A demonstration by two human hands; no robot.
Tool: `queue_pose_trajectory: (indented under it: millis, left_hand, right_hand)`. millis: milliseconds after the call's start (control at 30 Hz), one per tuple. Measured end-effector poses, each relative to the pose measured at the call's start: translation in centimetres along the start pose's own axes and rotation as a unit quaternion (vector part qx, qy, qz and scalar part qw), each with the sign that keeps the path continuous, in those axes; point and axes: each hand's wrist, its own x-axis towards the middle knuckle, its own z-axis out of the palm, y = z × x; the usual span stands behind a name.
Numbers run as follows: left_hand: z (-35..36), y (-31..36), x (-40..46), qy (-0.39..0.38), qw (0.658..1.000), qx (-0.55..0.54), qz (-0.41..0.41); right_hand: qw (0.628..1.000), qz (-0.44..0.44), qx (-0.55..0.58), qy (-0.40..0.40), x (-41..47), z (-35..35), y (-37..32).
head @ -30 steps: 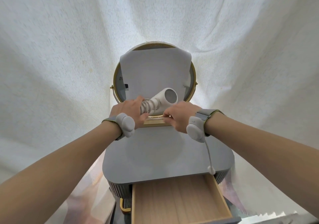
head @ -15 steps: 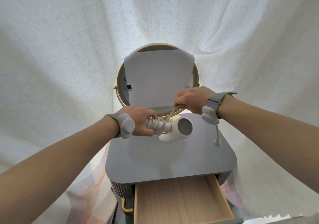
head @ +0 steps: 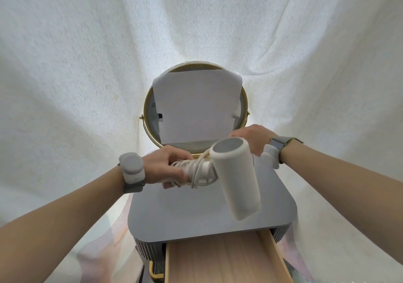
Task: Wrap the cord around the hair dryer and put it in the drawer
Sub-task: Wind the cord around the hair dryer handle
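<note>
Wrapping the cord [head: 197, 170] round the handle of the hair dryer [head: 234, 179], well into that step by the look of several loops lying on the handle. Left hand [head: 168, 167] gripping the handle end, fingers curled over the coils. Right hand [head: 253, 138] up behind the barrel, just beside its far mouth, apparently leading a strand of cord that runs up toward it; fingers hidden by the barrel, so cannot tell whether pinching the cord or not. Dryer held in the air above the grey counter [head: 209, 215], barrel pointing down toward the camera, not touching the top. Drawer [head: 220, 261] pulled open below the front edge, pale wood bottom showing. Likely next: bringing the last of the cord round, securing the end so the loops do not slip, then lowering the bundle into the drawer. No brand or label readable on the dryer; a small dark mark at the left of the round mirror [head: 152, 108], too small to read.
</note>
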Motion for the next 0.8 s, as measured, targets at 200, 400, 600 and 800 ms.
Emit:
queue_pose_trajectory:
  millis: [200, 400, 600, 800]
  left_hand:
    - [-0.5, -0.2, 0.3, 0.079, 0.979, -0.187, 0.034]
    - [0.0, 0.0, 1.6, 0.169, 0.935, -0.301, 0.081]
    - [1.1, 0.7, 3.5, 0.363, 0.912, -0.183, 0.060]
    - [1.1, 0.6, 4.9, 0.465, 0.885, -0.027, 0.013]
  right_hand:
    - [0.994, 0.085, -0.015, -0.065, 0.6, 0.8, -0.2]
    - [0.996, 0.004, 0.084, -0.013, 0.1, 2.0, -1.6]
    - [0.996, -0.052, 0.068, -0.020, -0.9, 2.2, -5.5]
    - [0.997, -0.071, 0.040, -0.018, -0.7, 1.5, -7.7]
